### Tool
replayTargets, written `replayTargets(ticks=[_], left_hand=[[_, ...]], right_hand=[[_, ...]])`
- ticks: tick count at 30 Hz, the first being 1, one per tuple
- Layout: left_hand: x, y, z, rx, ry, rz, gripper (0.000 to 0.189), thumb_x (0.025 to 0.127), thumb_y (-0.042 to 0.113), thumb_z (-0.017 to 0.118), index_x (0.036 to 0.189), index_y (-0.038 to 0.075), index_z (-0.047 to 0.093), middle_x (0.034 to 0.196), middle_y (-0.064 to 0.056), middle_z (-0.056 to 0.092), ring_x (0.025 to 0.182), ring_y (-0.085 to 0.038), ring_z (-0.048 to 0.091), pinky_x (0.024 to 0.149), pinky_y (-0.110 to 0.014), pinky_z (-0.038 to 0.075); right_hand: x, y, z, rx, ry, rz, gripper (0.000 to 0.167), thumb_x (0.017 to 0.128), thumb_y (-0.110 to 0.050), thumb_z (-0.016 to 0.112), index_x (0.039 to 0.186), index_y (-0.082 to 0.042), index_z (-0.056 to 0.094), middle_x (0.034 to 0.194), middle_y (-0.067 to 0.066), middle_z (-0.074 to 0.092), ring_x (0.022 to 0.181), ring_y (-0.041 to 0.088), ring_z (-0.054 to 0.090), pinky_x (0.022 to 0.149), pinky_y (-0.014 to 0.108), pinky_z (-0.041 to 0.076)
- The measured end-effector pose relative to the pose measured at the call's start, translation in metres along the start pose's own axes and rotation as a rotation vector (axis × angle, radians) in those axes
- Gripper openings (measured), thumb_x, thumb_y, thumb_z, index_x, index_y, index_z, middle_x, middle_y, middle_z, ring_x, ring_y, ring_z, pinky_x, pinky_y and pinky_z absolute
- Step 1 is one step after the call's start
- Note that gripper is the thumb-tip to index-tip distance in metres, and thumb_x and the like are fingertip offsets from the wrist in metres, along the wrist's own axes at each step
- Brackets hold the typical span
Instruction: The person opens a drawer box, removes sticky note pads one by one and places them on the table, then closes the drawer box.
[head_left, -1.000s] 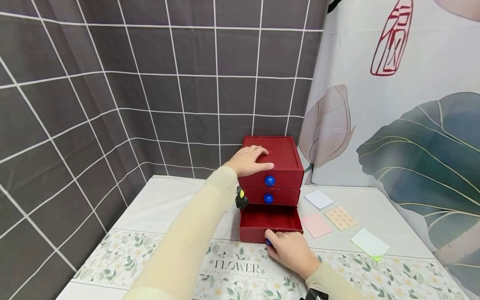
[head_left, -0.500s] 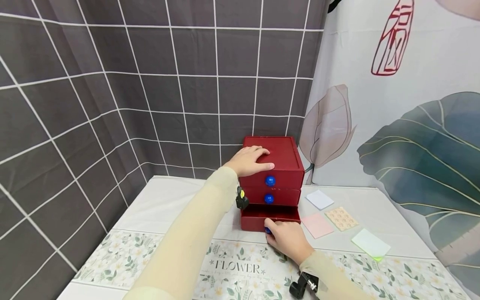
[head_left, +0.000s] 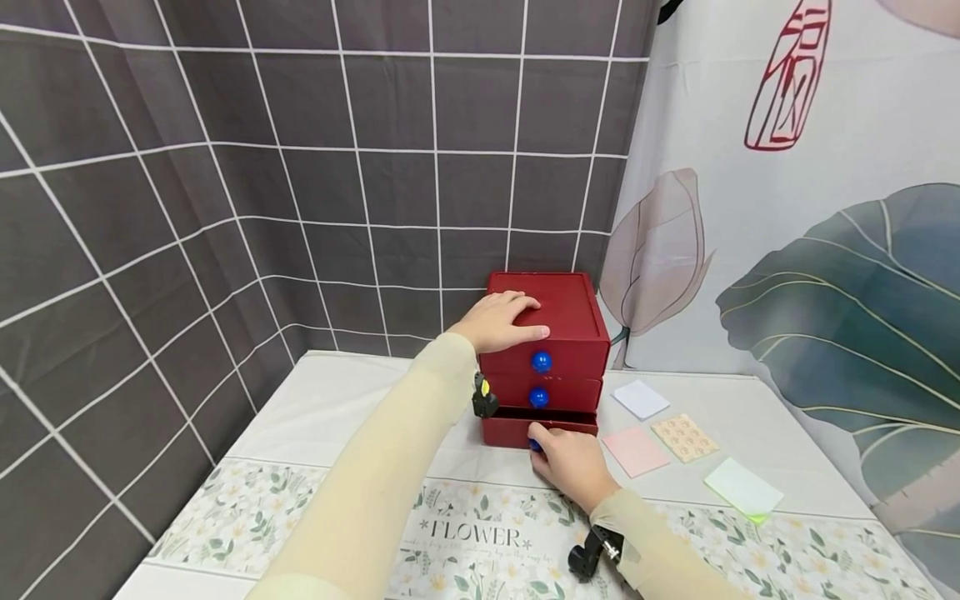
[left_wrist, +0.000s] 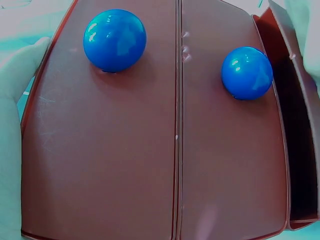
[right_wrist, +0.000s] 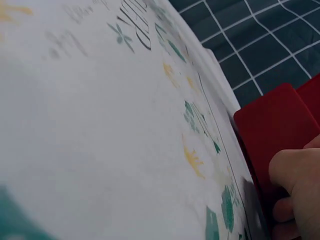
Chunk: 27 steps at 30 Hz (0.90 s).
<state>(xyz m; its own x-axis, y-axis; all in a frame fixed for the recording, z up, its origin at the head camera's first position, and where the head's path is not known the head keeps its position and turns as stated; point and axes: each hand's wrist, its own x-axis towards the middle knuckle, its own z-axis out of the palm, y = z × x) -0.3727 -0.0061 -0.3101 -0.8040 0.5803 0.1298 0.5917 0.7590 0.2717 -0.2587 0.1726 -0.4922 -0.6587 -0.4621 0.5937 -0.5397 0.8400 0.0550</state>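
Note:
A dark red chest of drawers (head_left: pixel 558 304) with round blue knobs stands on the table in the head view. My left hand (head_left: pixel 498 321) rests on its top near the left front edge, fingers spread. The bottom drawer (head_left: pixel 502 432) sticks out a little, a narrow dark gap showing above its front. My right hand (head_left: pixel 573 467) pinches the blue knob (head_left: pixel 534 445) of that drawer, covering most of it. The top knob (left_wrist: pixel 115 40) and middle knob (left_wrist: pixel 247 73) show in the left wrist view, their drawers flush. In the right wrist view, curled fingers (right_wrist: pixel 295 175) lie against the red drawer front.
To the right of the chest lie a white pad (head_left: pixel 640 400), a pink pad (head_left: pixel 636 451), a patterned pad (head_left: pixel 685 438) and a pale green pad (head_left: pixel 742 486). A flowered cloth strip (head_left: pixel 480 550) runs along the front of the table. A dark checked curtain (head_left: pixel 390 192) hangs behind.
My right hand has moved away from me with the bottom drawer, sliding it most of the way in. The left hand has stayed in place on top of the chest.

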Motion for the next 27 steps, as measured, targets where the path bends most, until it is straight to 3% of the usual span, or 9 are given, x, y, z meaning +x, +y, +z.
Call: replayTargets(ticks=[9, 16, 27], left_hand=[[-0.001, 0.001, -0.001, -0.008, -0.001, 0.002, 0.068, 0.095, 0.062, 0.050, 0.152, 0.024, 0.045, 0.159, -0.005, 0.036, 0.147, -0.024, 0.032, 0.123, -0.044, 0.020], [0.000, 0.001, -0.001, -0.003, 0.005, 0.003, 0.068, 0.095, 0.062, 0.050, 0.151, 0.024, 0.045, 0.159, -0.005, 0.037, 0.147, -0.023, 0.032, 0.123, -0.044, 0.019], [0.000, -0.001, 0.000, -0.005, 0.003, 0.000, 0.067, 0.095, 0.062, 0.050, 0.151, 0.024, 0.045, 0.160, -0.005, 0.036, 0.146, -0.024, 0.032, 0.123, -0.044, 0.021]], right_hand=[[0.005, 0.002, 0.009, 0.005, -0.021, 0.054, 0.026, 0.083, -0.020, 0.080, 0.093, -0.019, 0.056, 0.059, -0.006, 0.054, 0.050, 0.012, 0.055, 0.042, 0.024, 0.035], [0.008, 0.006, 0.016, 0.002, 0.015, 0.080, 0.026, 0.082, -0.019, 0.082, 0.095, -0.020, 0.060, 0.064, -0.004, 0.061, 0.056, 0.016, 0.061, 0.047, 0.028, 0.043], [0.012, 0.008, 0.019, 0.015, 0.046, 0.063, 0.025, 0.079, -0.018, 0.083, 0.091, -0.020, 0.060, 0.064, -0.003, 0.062, 0.055, 0.017, 0.061, 0.046, 0.029, 0.043]])
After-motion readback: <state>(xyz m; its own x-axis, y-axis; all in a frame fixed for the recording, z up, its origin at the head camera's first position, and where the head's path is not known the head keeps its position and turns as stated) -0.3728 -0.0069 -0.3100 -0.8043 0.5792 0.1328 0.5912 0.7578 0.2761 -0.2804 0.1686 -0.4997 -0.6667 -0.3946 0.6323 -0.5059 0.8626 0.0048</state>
